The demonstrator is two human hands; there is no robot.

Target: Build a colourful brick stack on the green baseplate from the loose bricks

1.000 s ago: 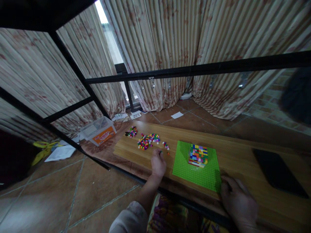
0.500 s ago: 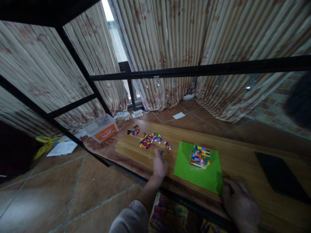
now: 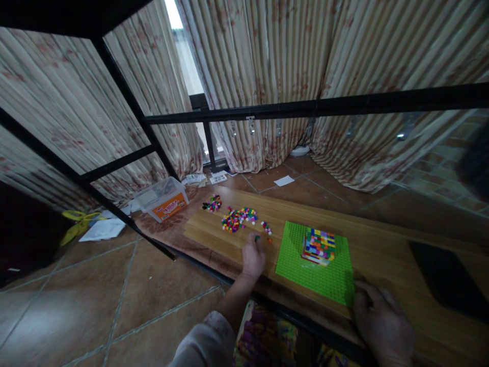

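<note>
My left hand [image 3: 253,256] rests on the wooden board [image 3: 214,234], its fingers curled over a small green brick [image 3: 257,237] at their tips. Just beyond lies a heap of small coloured bricks [image 3: 237,218], with a darker little heap [image 3: 212,204] further left. To the right, a green baseplate [image 3: 305,265] carries a many-coloured block of stacked bricks [image 3: 319,245]. My right hand [image 3: 380,318] lies at the baseplate's near right corner, fingers bent and touching its edge.
A dark flat slab [image 3: 446,280] lies on the board at the right. A clear plastic box with an orange label [image 3: 163,198] stands on the tiled floor at the left, near papers [image 3: 101,229]. Black metal frame bars [image 3: 305,108] cross in front of striped curtains.
The view has drifted a little, so everything sits slightly to the right. My left hand stays at the small green brick, and my right hand stays at the baseplate corner.
</note>
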